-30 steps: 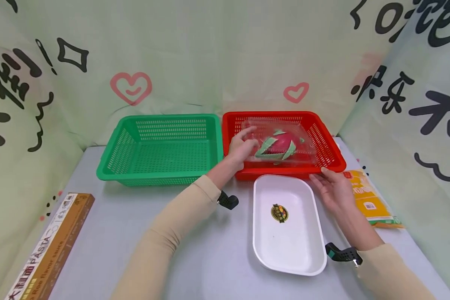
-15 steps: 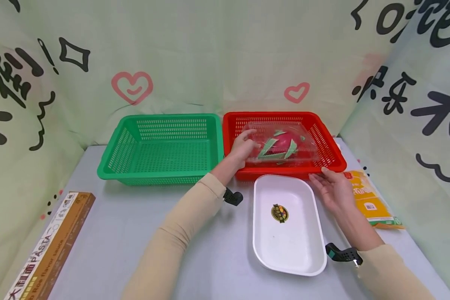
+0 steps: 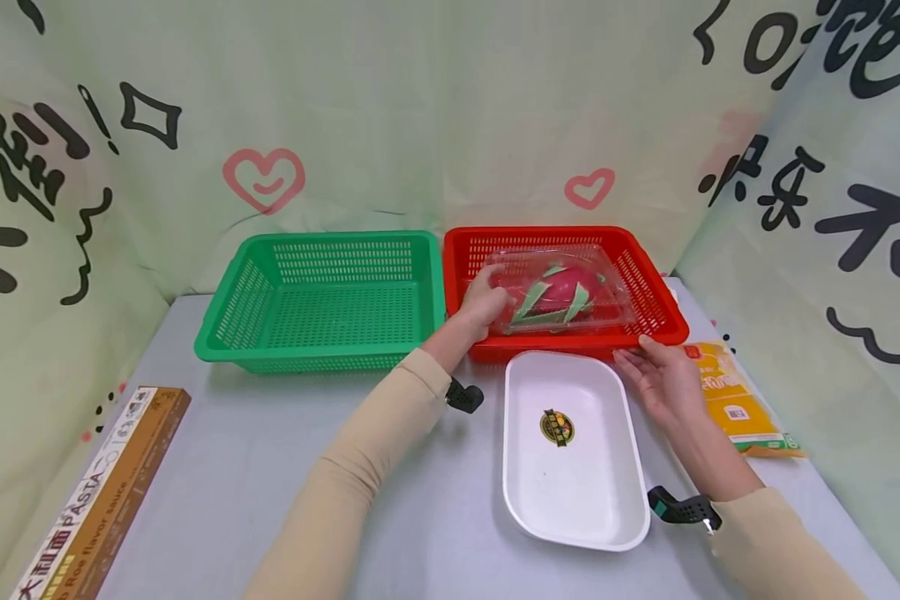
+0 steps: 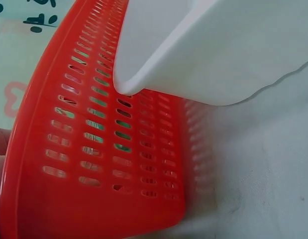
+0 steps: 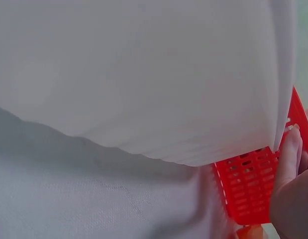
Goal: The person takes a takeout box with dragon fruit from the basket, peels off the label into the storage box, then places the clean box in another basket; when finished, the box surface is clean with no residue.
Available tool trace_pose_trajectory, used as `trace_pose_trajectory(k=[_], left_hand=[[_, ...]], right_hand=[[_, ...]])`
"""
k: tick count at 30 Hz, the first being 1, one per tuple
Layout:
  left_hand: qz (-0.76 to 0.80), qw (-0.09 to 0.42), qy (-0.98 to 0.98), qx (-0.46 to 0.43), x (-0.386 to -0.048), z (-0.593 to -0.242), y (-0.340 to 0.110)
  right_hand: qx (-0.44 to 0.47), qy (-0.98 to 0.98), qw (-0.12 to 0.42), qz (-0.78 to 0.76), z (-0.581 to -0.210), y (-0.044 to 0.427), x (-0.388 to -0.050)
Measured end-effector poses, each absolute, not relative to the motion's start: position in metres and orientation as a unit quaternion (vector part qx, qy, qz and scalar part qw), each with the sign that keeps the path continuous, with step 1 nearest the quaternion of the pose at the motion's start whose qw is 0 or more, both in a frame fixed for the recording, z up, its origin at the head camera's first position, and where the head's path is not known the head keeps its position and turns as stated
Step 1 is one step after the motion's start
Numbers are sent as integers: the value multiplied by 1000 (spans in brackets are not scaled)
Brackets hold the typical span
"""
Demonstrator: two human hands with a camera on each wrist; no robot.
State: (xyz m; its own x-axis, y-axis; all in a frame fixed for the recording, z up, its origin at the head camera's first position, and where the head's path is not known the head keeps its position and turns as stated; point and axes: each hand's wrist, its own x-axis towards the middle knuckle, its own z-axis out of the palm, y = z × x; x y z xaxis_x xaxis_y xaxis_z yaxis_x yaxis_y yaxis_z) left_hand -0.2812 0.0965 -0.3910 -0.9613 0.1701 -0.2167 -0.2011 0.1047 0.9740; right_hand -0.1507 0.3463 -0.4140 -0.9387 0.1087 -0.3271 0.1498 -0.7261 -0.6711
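Note:
In the head view, a pink dragon fruit (image 3: 567, 287) with green scales shows through a clear plastic box (image 3: 617, 310) in the red basket (image 3: 662, 310). My left hand (image 3: 484, 302) grips the box's left end, fingers over its edge; in the left wrist view only a sliver of that hand shows behind the basket's rim. At the basket's front right corner, my right hand (image 3: 666, 382) holds the rim, thumb on top and fingers lower down. The right wrist view shows that thumb (image 5: 289, 152) along the rim. Whether the box touches the basket's floor is hidden.
A white tray (image 3: 573, 492) stands right before the red basket, between the forearms. Left of it is a green basket (image 3: 318, 363). A yellow packet (image 3: 742, 408) lies beyond the right hand. A long brown pasta box (image 3: 131, 467) lies at the table's left edge.
The clear box with the dragon fruit has shifted slightly right, its left end dipping toward the front, with my left hand on it. My right hand keeps its place on the rim.

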Motion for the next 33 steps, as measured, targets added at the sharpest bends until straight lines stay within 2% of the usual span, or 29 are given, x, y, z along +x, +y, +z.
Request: trace_pose_trajectory(k=[7,11,16,22,28,33], left_hand=[[628,66,775,31,-283,-392,91],[589,50,802,92,-279,-390,87],[555,43,818,148,-267,-383,79],[492,70,842,211,-250,-375,57],[382,54,875,294,-232,-366,29],[340,27,896,284,-220,-364,-2]], right_hand=[[172,394,19,-903,-416,343,-154],[165,413,25,-895,-416,345,-154],[146,462,40,-874,-414,352,-153],[150,548,81,-819,-409,362,-149],[133,659,104,-733,-406,374,-145],[100,836,56,-537,-407,367,-136]])
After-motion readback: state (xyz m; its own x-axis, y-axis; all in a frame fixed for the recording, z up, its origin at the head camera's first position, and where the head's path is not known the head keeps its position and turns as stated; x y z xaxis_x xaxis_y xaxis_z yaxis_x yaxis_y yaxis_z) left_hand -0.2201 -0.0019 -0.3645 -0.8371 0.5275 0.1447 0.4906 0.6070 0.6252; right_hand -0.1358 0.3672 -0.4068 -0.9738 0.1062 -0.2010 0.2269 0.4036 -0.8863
